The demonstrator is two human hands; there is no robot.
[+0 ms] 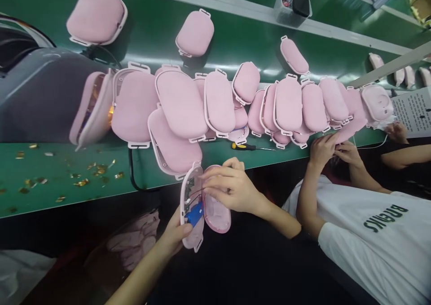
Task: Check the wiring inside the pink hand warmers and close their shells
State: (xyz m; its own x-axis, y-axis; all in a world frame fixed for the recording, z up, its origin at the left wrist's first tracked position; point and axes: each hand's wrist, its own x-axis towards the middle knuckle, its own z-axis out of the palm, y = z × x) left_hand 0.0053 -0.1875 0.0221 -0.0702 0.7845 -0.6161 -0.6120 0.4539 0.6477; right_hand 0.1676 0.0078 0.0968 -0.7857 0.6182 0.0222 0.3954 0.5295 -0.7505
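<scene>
Evidently the left hand [177,233] grips a white-rimmed shell [195,240] by its lower edge, thumb on the inner side, just off the near edge of the desk [114,179]. Inside that shell sit a blue pack [194,214] and, above it, a green circuit board [189,189]. Next to it, opened out to the right, is a pink cover [218,213], its hollow side facing up. The right hand [234,188] lies over the cover's upper part, fingers bent and reaching to the gap between the halves, where thin wires [201,196] run; whether the fingertips pinch a wire or only rest there, I cannot tell.

For good handling, I would hold the shell steady from below, let the two halves stay close so that no wire is pulled tight, and work with light fingertips. Wires seem best laid flat inside, clear of the rim, where they could get nipped, and the pack looks better left unpressed.

Farther on, a screwdriver [244,147] with a yellow and black handle lies near the desk's edge, and gold scraps [101,169] are strewn to the left. Behind it runs a crowded row of pink cases [182,103], some overlapping. To the right, a co-worker's hands [323,150] are at the row. Beyond stands a clear tub [289,17].
</scene>
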